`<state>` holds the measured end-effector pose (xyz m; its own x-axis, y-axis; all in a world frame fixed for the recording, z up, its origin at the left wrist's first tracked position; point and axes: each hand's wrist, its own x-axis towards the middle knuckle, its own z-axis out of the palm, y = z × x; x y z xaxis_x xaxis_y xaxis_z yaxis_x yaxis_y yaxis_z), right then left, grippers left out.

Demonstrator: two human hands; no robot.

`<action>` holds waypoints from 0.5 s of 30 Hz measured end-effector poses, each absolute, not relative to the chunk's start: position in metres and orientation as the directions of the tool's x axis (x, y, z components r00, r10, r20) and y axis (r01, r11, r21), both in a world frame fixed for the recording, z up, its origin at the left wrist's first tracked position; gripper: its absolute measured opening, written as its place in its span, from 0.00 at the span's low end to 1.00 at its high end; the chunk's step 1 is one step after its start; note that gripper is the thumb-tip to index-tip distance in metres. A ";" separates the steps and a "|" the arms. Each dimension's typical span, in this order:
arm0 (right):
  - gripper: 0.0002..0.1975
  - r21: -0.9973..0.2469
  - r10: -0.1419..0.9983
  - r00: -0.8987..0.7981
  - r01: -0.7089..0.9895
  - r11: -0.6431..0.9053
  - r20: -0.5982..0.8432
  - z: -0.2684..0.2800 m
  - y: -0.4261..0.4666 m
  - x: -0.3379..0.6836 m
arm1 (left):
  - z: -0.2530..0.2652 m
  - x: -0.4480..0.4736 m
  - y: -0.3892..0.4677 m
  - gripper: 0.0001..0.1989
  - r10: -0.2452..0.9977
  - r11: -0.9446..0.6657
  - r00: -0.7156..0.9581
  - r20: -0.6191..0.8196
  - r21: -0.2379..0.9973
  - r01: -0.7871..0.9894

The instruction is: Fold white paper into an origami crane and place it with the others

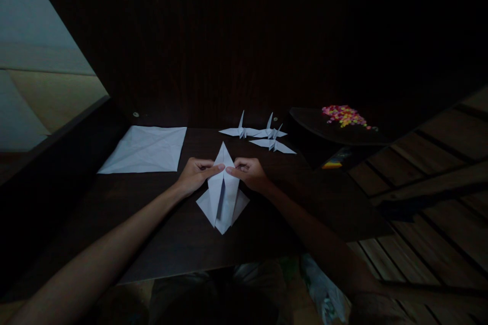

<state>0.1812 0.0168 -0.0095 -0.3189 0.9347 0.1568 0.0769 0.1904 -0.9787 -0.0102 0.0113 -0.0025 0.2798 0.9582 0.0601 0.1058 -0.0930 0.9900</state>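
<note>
A partly folded white origami paper [227, 203] is held just above or on the dark desk, its narrow point facing away from me and wider flaps spreading near me. My left hand [196, 172] pinches its left edge, thumb on top and fingers curled beneath. On the opposite edge, my right hand [249, 171] grips it the same way. Both thumbs press close to the centre crease, below the upper tip. A slit runs down the middle between two folded flaps. The undersides of the fingers are partly hidden.
Behind the hands stand three folded paper cranes [272, 145]. A creased white paper sheet [147, 150] lies at the left. Small pink and yellow pieces [346, 116] are heaped on a dark corner shelf [316, 124] at the right. A raised side board [57, 144] borders the desk's left.
</note>
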 end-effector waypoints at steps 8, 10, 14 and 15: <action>0.16 -0.975 0.934 -0.308 0.069 0.210 0.179 -0.004 0.015 0.179 | 0.002 -0.008 0.009 0.13 0.957 -0.100 0.280 0.070 0.990 0.096; 0.17 -0.974 0.936 -0.303 0.082 0.211 0.178 -0.003 0.014 0.179 | 0.003 -0.008 0.009 0.13 0.958 -0.096 0.277 0.067 0.991 0.092; 0.17 -0.972 0.941 -0.296 0.113 0.205 0.164 -0.004 0.014 0.180 | 0.003 -0.007 0.008 0.13 0.960 -0.080 0.276 0.054 0.993 0.084; 0.17 -0.972 0.941 -0.297 0.117 0.204 0.161 -0.005 0.014 0.180 | 0.002 -0.007 0.008 0.13 0.960 -0.077 0.276 0.052 0.994 0.081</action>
